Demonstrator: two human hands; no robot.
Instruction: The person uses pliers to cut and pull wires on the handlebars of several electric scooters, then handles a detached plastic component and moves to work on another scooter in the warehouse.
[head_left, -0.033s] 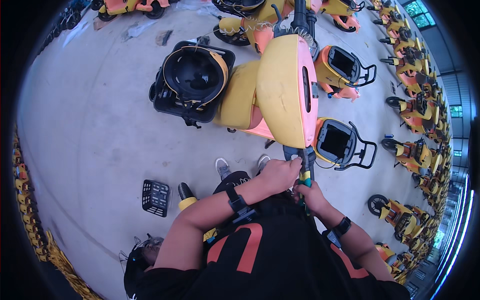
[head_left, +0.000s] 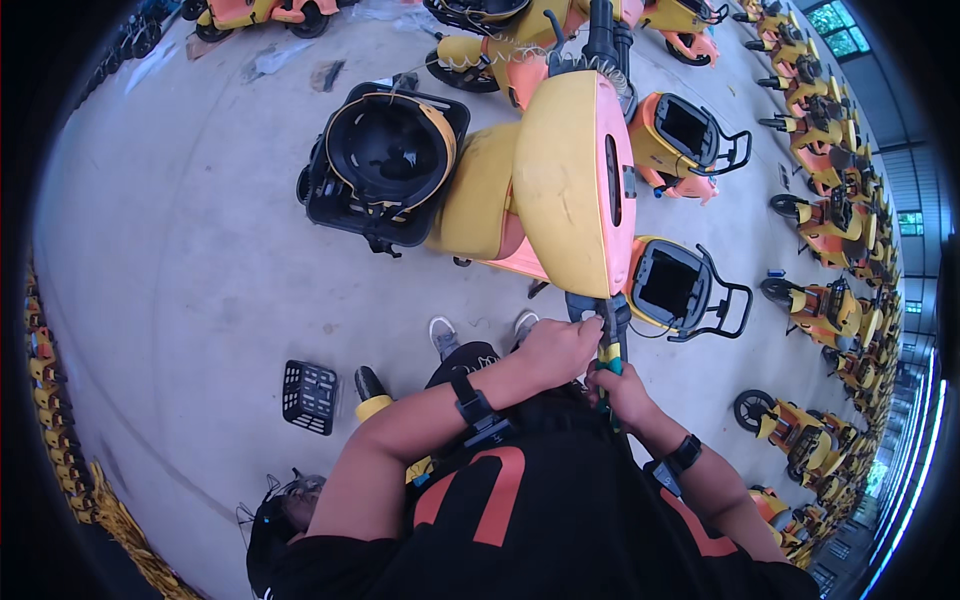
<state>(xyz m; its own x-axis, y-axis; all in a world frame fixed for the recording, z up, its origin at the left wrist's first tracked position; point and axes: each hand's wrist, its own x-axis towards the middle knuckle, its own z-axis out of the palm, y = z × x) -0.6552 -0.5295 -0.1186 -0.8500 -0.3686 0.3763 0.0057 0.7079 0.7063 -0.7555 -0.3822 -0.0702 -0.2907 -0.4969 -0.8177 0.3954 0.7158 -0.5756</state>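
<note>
up close, both hands — left hand [head_left: 556, 350], right hand [head_left: 622, 392] — grip a green-handled tool [head_left: 608, 352].

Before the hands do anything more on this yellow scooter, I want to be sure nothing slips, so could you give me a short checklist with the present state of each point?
1. Left hand closed on the scooter's near end: ok.
2. Right hand holding the green-handled tool: ok.
3. Tool tip seated on the part: cannot tell, the hands hide it.
4. Yellow scooter standing steady: cannot tell, its stand is out of view.
5. Helmet sitting in its black basket, apart from the hands: ok.
6. Small black crate on the floor, away from the feet: ok.
</note>
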